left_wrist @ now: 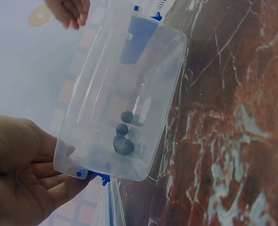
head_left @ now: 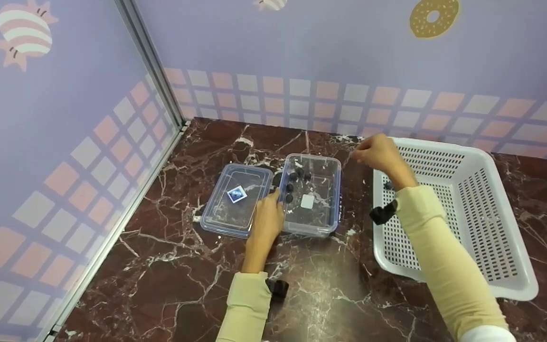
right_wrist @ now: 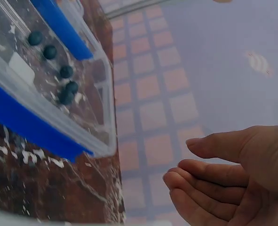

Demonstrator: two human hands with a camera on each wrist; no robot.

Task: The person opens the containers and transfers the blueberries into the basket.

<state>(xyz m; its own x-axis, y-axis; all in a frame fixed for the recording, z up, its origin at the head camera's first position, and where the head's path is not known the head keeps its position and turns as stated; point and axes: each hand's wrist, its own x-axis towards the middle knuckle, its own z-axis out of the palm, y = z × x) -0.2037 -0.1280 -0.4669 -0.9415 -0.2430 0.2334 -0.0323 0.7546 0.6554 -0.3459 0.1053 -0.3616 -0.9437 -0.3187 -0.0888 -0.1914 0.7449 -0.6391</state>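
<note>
A clear plastic food container (head_left: 323, 216) with blue clips stands uncovered on the table. Several blueberries (head_left: 293, 177) lie along its left and far part, and a pale square patch shows on its floor. My left hand (head_left: 268, 213) grips the container's left wall, with the thumb at the rim and the fingers outside by a blue clip (left_wrist: 101, 177). Raised between the container and a white basket, my right hand (head_left: 377, 153) has its fingers loosely bent. A gap shows between its thumb (right_wrist: 209, 147) and fingers, with nothing between them.
The clear lid (head_left: 221, 213) with a blue label lies left of the container. At the right stands the white slotted basket (head_left: 515, 256); a dark berry (head_left: 388, 185) is inside near its left wall. Patterned wall panels (head_left: 302, 47) border the marbled table at the back and left.
</note>
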